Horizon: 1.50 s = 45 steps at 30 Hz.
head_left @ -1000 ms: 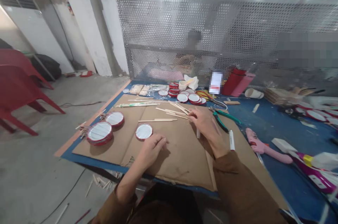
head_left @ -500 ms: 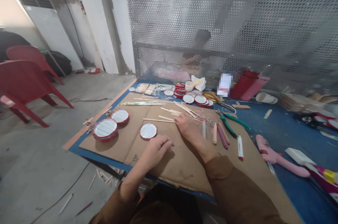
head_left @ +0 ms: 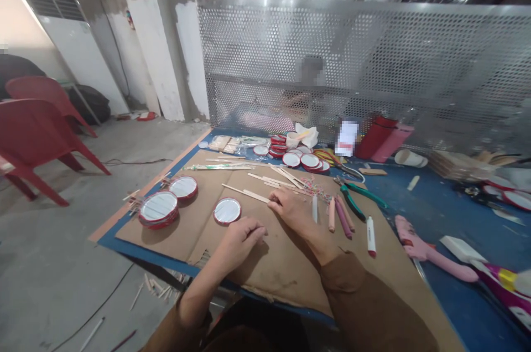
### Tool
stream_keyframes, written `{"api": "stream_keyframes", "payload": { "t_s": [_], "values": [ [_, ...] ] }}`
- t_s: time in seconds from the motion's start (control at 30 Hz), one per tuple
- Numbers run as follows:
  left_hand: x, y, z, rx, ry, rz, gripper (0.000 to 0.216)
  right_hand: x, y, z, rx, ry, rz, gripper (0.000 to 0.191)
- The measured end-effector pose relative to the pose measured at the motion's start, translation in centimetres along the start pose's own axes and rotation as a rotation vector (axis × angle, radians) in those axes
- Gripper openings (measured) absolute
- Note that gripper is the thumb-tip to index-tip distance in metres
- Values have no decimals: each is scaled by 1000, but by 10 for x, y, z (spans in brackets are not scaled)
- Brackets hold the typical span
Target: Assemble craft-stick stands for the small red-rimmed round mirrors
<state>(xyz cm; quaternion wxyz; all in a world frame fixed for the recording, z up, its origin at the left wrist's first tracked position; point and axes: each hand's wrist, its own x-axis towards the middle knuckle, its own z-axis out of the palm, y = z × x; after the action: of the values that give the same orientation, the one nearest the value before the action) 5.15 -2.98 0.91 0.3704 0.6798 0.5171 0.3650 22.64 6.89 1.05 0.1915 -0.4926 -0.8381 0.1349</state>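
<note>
My right hand (head_left: pixel 288 209) is closed, its fingertips pinching thin wooden sticks (head_left: pixel 252 195) that point left, just above the cardboard sheet (head_left: pixel 286 263). My left hand (head_left: pixel 244 236) rests low over the cardboard with its fingers curled together, and nothing shows in it. Just beyond its knuckles lies a single round white disc with a red rim (head_left: pixel 227 211). More loose wooden sticks (head_left: pixel 286 177) lie in a spread behind my right hand, beside a tangle of colourful thread (head_left: pixel 311 185). A stack of red-rimmed discs (head_left: pixel 158 209) and another disc stack (head_left: pixel 183 187) stand at left.
Right of my hands lie several coloured sticks (head_left: pixel 342 219), a white marker (head_left: pixel 370 237), green-handled pliers (head_left: pixel 352 200) and a pink glue gun (head_left: pixel 431 255). More discs (head_left: pixel 291 160) lie at the back before a perforated metal screen (head_left: pixel 265 53). A red chair (head_left: pixel 37 133) stands left.
The sticks at my right fingertips have tilted, their left ends pointing further away, and they now stand apart from the spread behind. My left hand stays near the single disc. The view has shifted slightly.
</note>
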Motion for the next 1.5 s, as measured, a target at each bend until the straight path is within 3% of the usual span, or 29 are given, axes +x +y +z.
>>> {"api": "stream_keyframes", "payload": {
  "t_s": [0.13,0.3,0.8,1.17,1.23,1.33,1.4,1.5],
  "values": [
    [0,2,-1,16,-6,-4,24,1,-2,2,38,-30,-17,8],
    [0,1,-1,10,-5,-7,25,0,6,-7,48,56,106,19],
    [1,0,-1,50,-22,0,21,-6,-9,-11,-53,-88,186,9],
    [5,-2,1,-97,36,-75,28,-12,-12,-10,-61,-19,222,16],
    [7,-4,3,-236,81,-111,30,-15,-14,-11,-54,60,179,23],
    [10,-4,6,-465,170,-180,50,-23,-23,-11,-25,161,-4,23],
    [10,-1,7,-526,221,-210,60,-30,-34,-7,-17,138,-174,17],
    [9,1,7,-411,349,-193,51,-40,-53,0,-34,42,-402,12]
  ]
}}
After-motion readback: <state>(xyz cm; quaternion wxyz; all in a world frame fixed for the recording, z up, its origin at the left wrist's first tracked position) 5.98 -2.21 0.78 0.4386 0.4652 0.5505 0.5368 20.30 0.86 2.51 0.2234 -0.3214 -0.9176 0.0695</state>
